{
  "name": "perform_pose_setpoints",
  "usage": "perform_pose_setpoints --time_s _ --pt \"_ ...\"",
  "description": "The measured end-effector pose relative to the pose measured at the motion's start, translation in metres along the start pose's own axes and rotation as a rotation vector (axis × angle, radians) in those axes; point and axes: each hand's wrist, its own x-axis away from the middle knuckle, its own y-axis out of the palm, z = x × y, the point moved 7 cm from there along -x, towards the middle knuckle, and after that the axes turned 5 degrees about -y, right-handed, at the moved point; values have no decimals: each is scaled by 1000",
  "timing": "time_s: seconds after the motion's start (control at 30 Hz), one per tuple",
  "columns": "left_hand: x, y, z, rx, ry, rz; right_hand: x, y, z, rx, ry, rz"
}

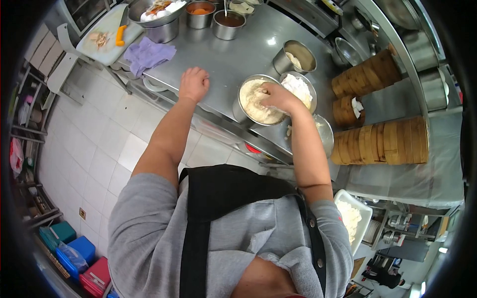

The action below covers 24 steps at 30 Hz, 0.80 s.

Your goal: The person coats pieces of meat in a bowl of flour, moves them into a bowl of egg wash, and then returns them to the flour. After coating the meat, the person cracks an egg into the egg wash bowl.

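A deep metal pot (pixel 247 111) of pale yellow crumbs or powder stands near the front edge of the steel table (pixel 223 59). My right hand (pixel 279 98) is down in it, its fingers bent into the powder; whether they grip any is hidden. Beside the pot, partly behind my right wrist, is a bowl of white powder (pixel 297 88). My left hand (pixel 195 84) rests on the table edge with its fingers curled in and nothing visible in them. A purple cloth (pixel 148 55) lies to its left.
A knife (pixel 121 34) lies on a white cutting board (pixel 107 42) at the upper left. Metal containers (pixel 228 29) stand at the back. A metal pot (pixel 301 55) and stacked bamboo steamers (pixel 380 141) are to the right. A person (pixel 385 277) appears far off, lower right.
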Motion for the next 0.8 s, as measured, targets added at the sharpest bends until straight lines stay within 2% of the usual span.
perform_pose_setpoints --time_s 0.1,0.2,0.23,0.33,0.37,0.5,0.6,0.63,0.67,0.73,0.8 --pt "1 -1 1 18 2 7 15 -25 -5 -23 38 180" --pt "0 -2 1 23 -1 4 26 -37 -27 312 -153 482" --pt "0 -1 2 22 -2 0 26 -30 -34 384 -163 499" --pt "0 -1 2 17 5 0 12 13 -24 414 -44 147" --pt "0 -1 2 14 9 1 15 14 -29 404 -134 147" --pt "0 -1 1 13 9 -2 37 -34 -38 -1 -134 394" --pt "-1 1 1 16 3 -9 29 -19 -35 -87 -125 263" --pt "-1 1 1 14 1 -13 10 10 -13 -26 -105 115" --pt "1 0 3 -11 13 -15 -5 32 -2 181 -224 54" --pt "-2 -4 5 -66 32 -3 0 12 -2 83 -95 34" --pt "-1 -1 2 -36 3 -20 15 -10 -21 -89 -63 38"
